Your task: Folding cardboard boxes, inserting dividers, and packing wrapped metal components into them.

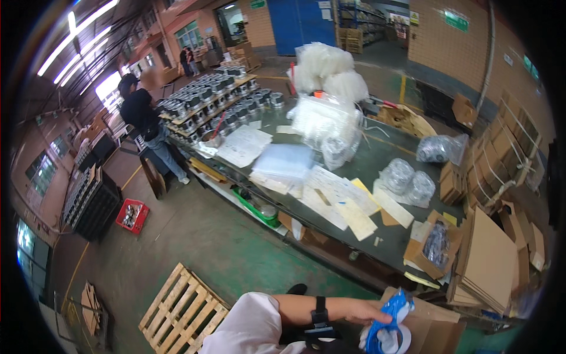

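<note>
My left hand [368,311], with a black watch on the wrist, reaches across from the lower edge. Its fingers are closed on the top of a blue tape dispenser [389,318] at the lower right. A whitish roll shows at the dispenser's side. Pale shapes inside and beside its lower loop may be gloved fingers of my right hand, but they are too unclear to make out. Just behind and under the dispenser is a brown cardboard box [433,330] with flaps standing out.
A long dark green table [383,133] carries papers [336,194], clear plastic sheets [284,160], bagged white material [327,112] and rows of metal cans [200,94]. An open carton [435,245] and flat cardboard [486,259] flank its right end. A wooden pallet [183,310] lies on the floor; a co-worker [141,112] stands at far left.
</note>
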`<state>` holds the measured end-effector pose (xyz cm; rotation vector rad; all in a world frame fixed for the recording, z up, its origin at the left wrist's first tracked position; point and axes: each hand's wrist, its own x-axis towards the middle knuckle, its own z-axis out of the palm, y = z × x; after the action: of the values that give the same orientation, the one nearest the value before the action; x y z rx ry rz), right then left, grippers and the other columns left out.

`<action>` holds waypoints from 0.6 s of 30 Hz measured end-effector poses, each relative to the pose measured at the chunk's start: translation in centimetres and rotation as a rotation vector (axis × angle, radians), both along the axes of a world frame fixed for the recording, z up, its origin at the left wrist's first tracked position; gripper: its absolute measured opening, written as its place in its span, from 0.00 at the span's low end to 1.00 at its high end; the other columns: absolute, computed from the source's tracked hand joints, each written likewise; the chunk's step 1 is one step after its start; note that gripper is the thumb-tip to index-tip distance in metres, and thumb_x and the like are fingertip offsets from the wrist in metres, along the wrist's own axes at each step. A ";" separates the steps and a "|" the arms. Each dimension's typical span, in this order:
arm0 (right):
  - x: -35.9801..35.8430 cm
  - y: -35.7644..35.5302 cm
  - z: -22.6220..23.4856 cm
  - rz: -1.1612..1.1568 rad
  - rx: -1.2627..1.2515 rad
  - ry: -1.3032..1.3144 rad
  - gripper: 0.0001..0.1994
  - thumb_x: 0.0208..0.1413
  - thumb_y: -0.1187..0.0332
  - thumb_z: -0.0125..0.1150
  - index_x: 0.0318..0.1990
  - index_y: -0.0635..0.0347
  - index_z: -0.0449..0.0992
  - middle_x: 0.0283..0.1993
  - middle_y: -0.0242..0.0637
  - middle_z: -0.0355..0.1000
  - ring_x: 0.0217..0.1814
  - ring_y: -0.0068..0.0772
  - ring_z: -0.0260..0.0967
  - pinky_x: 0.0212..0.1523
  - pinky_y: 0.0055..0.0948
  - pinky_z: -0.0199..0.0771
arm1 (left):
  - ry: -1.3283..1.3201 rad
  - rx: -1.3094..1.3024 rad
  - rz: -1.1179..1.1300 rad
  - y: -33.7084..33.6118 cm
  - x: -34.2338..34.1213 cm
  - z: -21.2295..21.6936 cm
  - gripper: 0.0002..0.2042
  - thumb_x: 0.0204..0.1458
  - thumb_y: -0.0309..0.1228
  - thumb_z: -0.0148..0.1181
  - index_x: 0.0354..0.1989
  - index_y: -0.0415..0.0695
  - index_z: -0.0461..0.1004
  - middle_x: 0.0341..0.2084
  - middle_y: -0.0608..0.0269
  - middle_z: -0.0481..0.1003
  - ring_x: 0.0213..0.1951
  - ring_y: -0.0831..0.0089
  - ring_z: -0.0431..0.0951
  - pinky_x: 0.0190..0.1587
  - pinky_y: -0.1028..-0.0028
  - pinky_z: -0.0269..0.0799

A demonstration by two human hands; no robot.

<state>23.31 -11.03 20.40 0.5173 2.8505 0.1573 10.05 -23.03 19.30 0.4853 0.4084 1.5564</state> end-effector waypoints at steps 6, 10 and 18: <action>-15.2 -9.2 5.6 -0.136 -1.992 0.303 0.25 0.65 0.52 0.41 0.53 0.67 0.68 0.51 0.44 0.72 0.43 0.34 0.73 0.49 0.29 0.73 | 0.422 -0.249 0.866 -17.8 -7.3 5.2 0.31 0.56 0.45 0.61 0.63 0.41 0.59 0.52 0.65 0.69 0.54 0.75 0.69 0.57 0.69 0.65; -22.8 -20.8 7.5 0.183 -1.859 0.199 0.22 0.55 0.62 0.59 0.52 0.68 0.69 0.40 0.43 0.75 0.31 0.23 0.71 0.35 0.21 0.71 | 0.218 -0.308 1.049 -30.0 -10.6 4.3 0.33 0.52 0.41 0.66 0.62 0.40 0.59 0.52 0.65 0.70 0.53 0.75 0.69 0.57 0.70 0.65; -33.8 -38.3 8.0 0.298 -2.096 -0.237 0.14 0.63 0.57 0.56 0.38 0.60 0.72 0.30 0.28 0.71 0.32 0.17 0.67 0.36 0.20 0.68 | 0.403 -0.494 1.097 -51.3 -15.1 7.4 0.32 0.40 0.26 0.74 0.56 0.40 0.66 0.47 0.65 0.73 0.50 0.75 0.71 0.56 0.71 0.66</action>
<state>-10.50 -49.29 28.45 -0.3771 1.4042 -2.0767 -5.03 -74.30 26.65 0.1572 1.5119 2.2794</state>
